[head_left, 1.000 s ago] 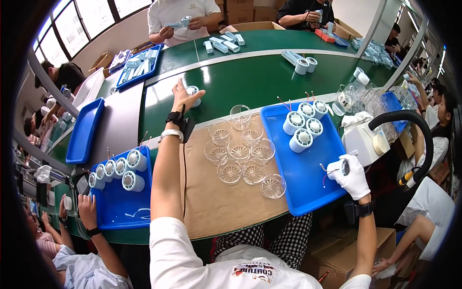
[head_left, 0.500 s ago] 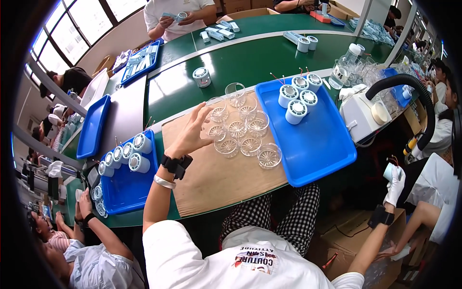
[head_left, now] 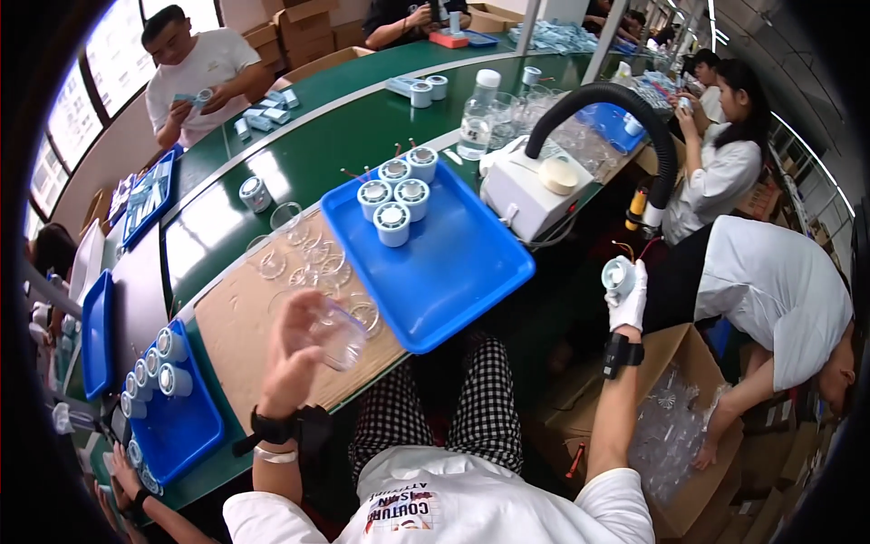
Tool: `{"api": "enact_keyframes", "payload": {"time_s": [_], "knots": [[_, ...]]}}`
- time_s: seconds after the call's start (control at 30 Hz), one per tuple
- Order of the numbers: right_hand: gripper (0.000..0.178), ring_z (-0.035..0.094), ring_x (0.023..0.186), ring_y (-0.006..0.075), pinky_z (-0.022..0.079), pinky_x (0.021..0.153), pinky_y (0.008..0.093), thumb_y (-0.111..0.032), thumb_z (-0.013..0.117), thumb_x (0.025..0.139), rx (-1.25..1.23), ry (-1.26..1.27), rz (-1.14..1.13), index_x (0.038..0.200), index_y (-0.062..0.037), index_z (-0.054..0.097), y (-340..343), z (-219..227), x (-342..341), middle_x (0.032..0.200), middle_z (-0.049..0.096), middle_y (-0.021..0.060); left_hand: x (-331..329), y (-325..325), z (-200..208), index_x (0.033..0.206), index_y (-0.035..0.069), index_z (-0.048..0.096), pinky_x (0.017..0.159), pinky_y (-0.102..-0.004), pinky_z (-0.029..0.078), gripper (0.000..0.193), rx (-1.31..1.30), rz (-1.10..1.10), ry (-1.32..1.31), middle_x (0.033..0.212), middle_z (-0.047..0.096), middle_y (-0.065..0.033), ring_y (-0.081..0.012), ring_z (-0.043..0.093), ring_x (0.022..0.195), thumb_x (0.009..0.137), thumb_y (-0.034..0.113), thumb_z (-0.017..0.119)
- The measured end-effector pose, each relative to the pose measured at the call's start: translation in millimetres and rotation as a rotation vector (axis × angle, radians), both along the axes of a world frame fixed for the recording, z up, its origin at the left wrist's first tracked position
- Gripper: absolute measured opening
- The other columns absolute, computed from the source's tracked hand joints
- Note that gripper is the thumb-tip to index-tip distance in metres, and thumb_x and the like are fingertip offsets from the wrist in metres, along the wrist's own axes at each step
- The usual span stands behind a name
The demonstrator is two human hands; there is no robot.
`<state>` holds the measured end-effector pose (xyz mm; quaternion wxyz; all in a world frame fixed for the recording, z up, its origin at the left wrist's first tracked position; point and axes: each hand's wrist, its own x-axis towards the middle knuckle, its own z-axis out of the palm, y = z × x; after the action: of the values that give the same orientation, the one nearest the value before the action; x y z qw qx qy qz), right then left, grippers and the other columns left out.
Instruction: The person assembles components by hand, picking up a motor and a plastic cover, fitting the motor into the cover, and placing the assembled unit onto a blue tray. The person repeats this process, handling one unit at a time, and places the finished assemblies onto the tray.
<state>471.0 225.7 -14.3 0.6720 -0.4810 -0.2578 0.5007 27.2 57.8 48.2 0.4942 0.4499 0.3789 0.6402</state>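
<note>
The fingers of the left hand (head_left: 294, 349) curl around a clear plastic cup (head_left: 333, 334), gripping it just above the brown cardboard sheet (head_left: 237, 344) that covers the near part of the worktop (head_left: 299, 150). At about twelve o'clock from that cup, more clear round lids (head_left: 313, 252) lie scattered on the cardboard. The right hand (head_left: 627, 299), in a white glove, is clenched on a small white and blue cylinder part (head_left: 618, 275), held off the worktop's edge at about three o'clock from the blue tray (head_left: 453, 263) and above an open cardboard box (head_left: 689, 435) holding clear plastic pieces. On the far end of that tray stands a cluster of similar cylinder parts (head_left: 397, 195). At about two o'clock from the tray sits a white machine (head_left: 530, 186) with a black hose (head_left: 625, 118) arching over it. At about eight o'clock from the left hand, a second blue tray (head_left: 186, 422) carries a row of cylinders. Other people work along the green worktop and to the right.
</note>
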Motion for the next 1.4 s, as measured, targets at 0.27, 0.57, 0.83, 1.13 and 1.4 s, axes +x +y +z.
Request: {"api": "enact_keyframes", "payload": {"time_s": [0.27,0.57,0.83,1.13,1.4], "knots": [[0.037,0.056,0.069,0.0164,0.042,0.058,0.0258,-0.038,0.047,0.084,0.039,0.406,-0.126,0.091,-0.0038,0.059,-82,1,51,0.079,0.06,0.0058,244,147,-19,0.113,0.004,0.046,0.086,-0.0335,0.041,0.04,-0.39,-0.944,-0.596,0.104,0.054,-0.0077,-0.0218,0.053,0.098,0.084,0.03,0.053],[0.024,0.056,0.074,0.0146,0.047,0.069,0.0269,-0.021,0.045,0.087,0.038,0.361,-0.259,0.093,-0.0007,0.056,-121,-18,78,0.082,0.059,0.0054,402,213,-55,0.092,0.003,0.052,0.063,-0.0257,0.046,0.031,-0.25,-0.702,0.186,0.08,0.057,-0.0035,-0.0126,0.057,0.073,0.081,0.031,0.059],[0.025,0.055,0.078,0.0095,0.045,0.072,0.022,-0.008,0.053,0.082,0.042,-0.189,0.079,0.105,0.0006,0.054,-13,7,41,0.09,0.057,0.0042,310,181,-116,0.1,0.002,0.048,0.074,-0.0297,0.047,0.04,-0.731,-0.697,-0.442,0.089,0.058,-0.0075,-0.0162,0.058,0.079,0.083,0.038,0.054],[0.039,0.056,0.081,0.014,0.045,0.076,0.0229,-0.016,0.053,0.084,0.145,0.05,0.097,0.118,-0.0002,0.045,40,1,54,0.106,0.056,0.0109,300,145,-144,0.111,0.008,0.043,0.079,-0.0297,0.046,0.046,-0.658,-0.668,-0.237,0.1,0.054,-0.0081,-0.0168,0.055,0.091,0.084,0.044,0.051],[0.046,0.055,0.083,0.0152,0.047,0.073,0.0249,-0.022,0.043,0.088,0.315,0.175,-0.055,0.129,-0.0021,0.034,-44,22,70,0.124,0.046,0.0143,390,237,-63,0.101,0.009,0.051,0.074,-0.0265,0.046,0.029,-0.4,-0.857,-0.014,0.095,0.056,-0.0016,-0.0123,0.056,0.088,0.087,0.035,0.049]]}}
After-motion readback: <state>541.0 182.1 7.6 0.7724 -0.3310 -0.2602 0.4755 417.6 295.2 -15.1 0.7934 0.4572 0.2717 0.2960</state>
